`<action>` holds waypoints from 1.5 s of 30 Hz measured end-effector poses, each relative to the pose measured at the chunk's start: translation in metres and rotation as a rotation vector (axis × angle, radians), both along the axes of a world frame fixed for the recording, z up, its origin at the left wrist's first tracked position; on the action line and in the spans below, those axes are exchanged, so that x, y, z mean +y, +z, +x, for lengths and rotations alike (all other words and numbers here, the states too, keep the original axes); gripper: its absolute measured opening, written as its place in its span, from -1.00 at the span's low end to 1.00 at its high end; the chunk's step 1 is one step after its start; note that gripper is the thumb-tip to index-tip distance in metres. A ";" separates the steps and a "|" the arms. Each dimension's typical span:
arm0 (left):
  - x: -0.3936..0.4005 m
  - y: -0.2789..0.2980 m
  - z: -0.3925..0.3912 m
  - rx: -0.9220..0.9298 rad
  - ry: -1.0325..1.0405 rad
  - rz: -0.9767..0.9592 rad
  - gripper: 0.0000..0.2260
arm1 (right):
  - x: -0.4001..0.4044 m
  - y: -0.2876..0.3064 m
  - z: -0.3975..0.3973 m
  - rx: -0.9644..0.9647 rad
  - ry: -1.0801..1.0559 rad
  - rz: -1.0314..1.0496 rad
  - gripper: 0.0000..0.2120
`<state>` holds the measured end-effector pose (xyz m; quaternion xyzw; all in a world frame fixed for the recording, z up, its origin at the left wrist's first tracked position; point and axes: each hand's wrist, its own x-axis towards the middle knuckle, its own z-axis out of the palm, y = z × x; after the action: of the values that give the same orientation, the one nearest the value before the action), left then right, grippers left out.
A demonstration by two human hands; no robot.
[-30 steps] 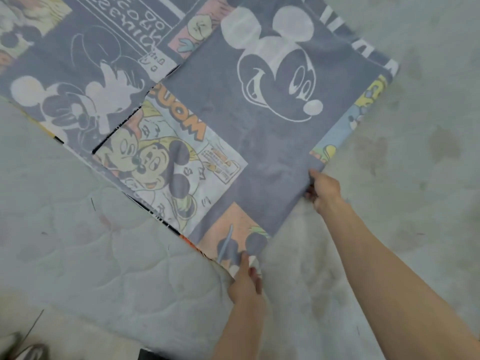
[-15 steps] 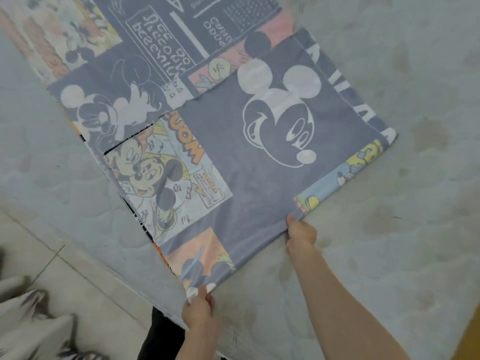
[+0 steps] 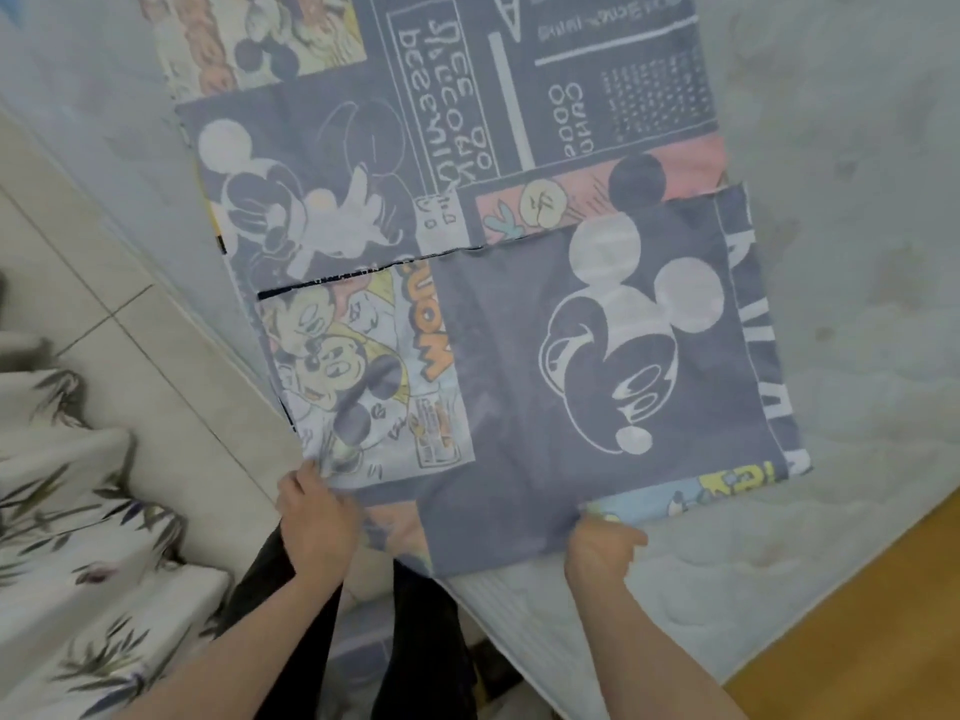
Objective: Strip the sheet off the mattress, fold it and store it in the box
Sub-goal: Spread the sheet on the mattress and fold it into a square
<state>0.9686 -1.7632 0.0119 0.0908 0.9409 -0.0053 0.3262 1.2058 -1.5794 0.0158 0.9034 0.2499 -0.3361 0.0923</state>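
Observation:
A cartoon-print sheet point(image 3: 519, 330), grey-blue with mouse figures, lies folded in layers on the bare pale mattress point(image 3: 857, 200). Its near end hangs a little past the mattress corner. My left hand point(image 3: 317, 522) grips the near left corner of the sheet at the mattress edge. My right hand point(image 3: 602, 548) pinches the near edge of the top layer, beside a light blue and yellow panel. No box is in view.
A pale tiled floor point(image 3: 104, 314) runs along the left of the mattress. White cloth with a dark leaf print point(image 3: 67, 537) lies bunched at the lower left. A wooden surface point(image 3: 883, 615) shows at the lower right. My dark trousers are below my hands.
The sheet has slid toward me across the mattress, both hands still holding its near edge. My view has swung, so the floor and leaf-print cloth now show on the left.

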 end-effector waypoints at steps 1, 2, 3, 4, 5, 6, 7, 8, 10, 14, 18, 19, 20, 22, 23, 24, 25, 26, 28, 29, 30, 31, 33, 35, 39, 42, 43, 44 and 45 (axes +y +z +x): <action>0.018 -0.003 -0.019 0.057 -0.181 0.078 -0.51 | 0.027 -0.001 -0.010 -0.039 0.158 0.107 -0.65; 0.037 -0.008 -0.039 0.119 -0.293 0.180 -0.53 | 0.058 -0.003 -0.022 -0.033 0.364 0.193 -0.71; 0.056 -0.016 -0.060 0.173 -0.358 0.275 -0.51 | 0.090 -0.006 -0.035 0.004 0.590 0.249 -0.76; 0.075 -0.023 -0.083 0.202 -0.416 0.317 -0.46 | 0.122 -0.010 -0.049 0.034 0.825 0.277 -0.77; 0.092 -0.030 -0.105 0.196 -0.456 0.328 -0.39 | 0.154 -0.013 -0.064 0.046 1.050 0.282 -0.73; 0.105 -0.036 -0.125 0.178 -0.477 0.304 -0.30 | 0.187 -0.019 -0.079 0.041 1.262 0.306 -0.67; 0.116 -0.044 -0.146 0.158 -0.487 0.278 -0.20 | 0.219 -0.022 -0.094 0.015 1.437 0.323 -0.60; 0.125 -0.050 -0.165 0.130 -0.490 0.233 -0.11 | 0.249 -0.026 -0.109 -0.011 1.561 0.341 -0.53; 0.138 -0.058 -0.197 0.073 -0.502 0.132 0.02 | 0.295 -0.033 -0.138 -0.067 1.712 0.320 -0.39; 0.149 -0.057 -0.230 0.060 -0.578 0.011 -0.07 | 0.343 -0.050 -0.174 -0.171 1.883 0.138 -0.41; 0.169 -0.051 -0.254 -0.116 -0.547 0.042 -0.51 | 0.369 -0.051 -0.176 -0.340 1.915 0.133 -0.62; 0.171 -0.050 -0.260 -0.163 -0.594 0.009 -0.58 | 0.372 -0.050 -0.176 -0.373 1.945 0.108 -0.65; 0.171 -0.051 -0.267 -0.203 -0.657 -0.035 -0.65 | 0.374 -0.049 -0.176 -0.402 1.980 0.062 -0.68; 0.166 -0.054 -0.276 -0.259 -0.775 -0.100 -0.74 | 0.377 -0.044 -0.179 -0.411 2.026 -0.018 -0.72; 0.166 -0.057 -0.279 -0.270 -0.815 -0.103 -0.76 | 0.379 -0.041 -0.179 -0.389 2.032 -0.040 -0.72; 0.166 -0.059 -0.282 -0.274 -0.844 -0.092 -0.76 | 0.381 -0.038 -0.180 -0.355 2.022 -0.065 -0.71; 0.167 -0.061 -0.284 -0.275 -0.869 -0.087 -0.76 | 0.382 -0.035 -0.181 -0.313 1.987 -0.106 -0.68; 0.167 -0.061 -0.287 -0.275 -0.893 -0.086 -0.75 | 0.382 -0.031 -0.184 -0.281 1.942 -0.166 -0.64; 0.164 -0.060 -0.292 -0.282 -0.918 -0.093 -0.74 | 0.380 -0.025 -0.194 -0.286 1.867 -0.307 -0.56; 0.162 -0.059 -0.293 -0.285 -0.922 -0.095 -0.74 | 0.381 -0.023 -0.199 -0.311 1.841 -0.362 -0.54; 0.160 -0.057 -0.293 -0.277 -0.925 -0.088 -0.75 | 0.382 -0.022 -0.202 -0.347 1.819 -0.402 -0.54; 0.158 -0.055 -0.292 -0.252 -0.934 -0.064 -0.78 | 0.384 -0.021 -0.204 -0.395 1.819 -0.429 -0.56; 0.153 -0.050 -0.289 -0.212 -0.963 0.004 -0.85 | 0.391 -0.015 -0.204 -0.473 1.870 -0.473 -0.65; 0.150 -0.036 -0.292 -0.295 -0.949 0.031 -0.85 | 0.402 -0.001 -0.203 -0.377 1.810 -0.601 -0.79; 0.157 0.018 -0.336 -0.543 -0.931 0.026 -0.84 | 0.448 0.064 -0.229 -0.125 1.441 -1.027 -0.57; 0.181 0.073 -0.401 -0.543 -0.934 0.124 -0.79 | 0.497 0.115 -0.280 -0.275 1.534 -0.903 -0.48; 0.197 0.085 -0.430 -0.493 -0.936 0.168 -0.76 | 0.513 0.128 -0.301 -0.314 1.556 -0.782 -0.59; 0.217 0.093 -0.461 -0.426 -0.950 0.208 -0.73 | 0.527 0.138 -0.325 -0.350 1.588 -0.620 -0.72; 0.240 0.096 -0.494 -0.360 -0.956 0.242 -0.71 | 0.538 0.145 -0.350 -0.395 1.631 -0.439 -0.79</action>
<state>0.4746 -1.5236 0.1080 0.5467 0.7174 -0.0292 0.4309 0.8559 -1.0410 0.1613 0.4459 0.7284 -0.0427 0.5184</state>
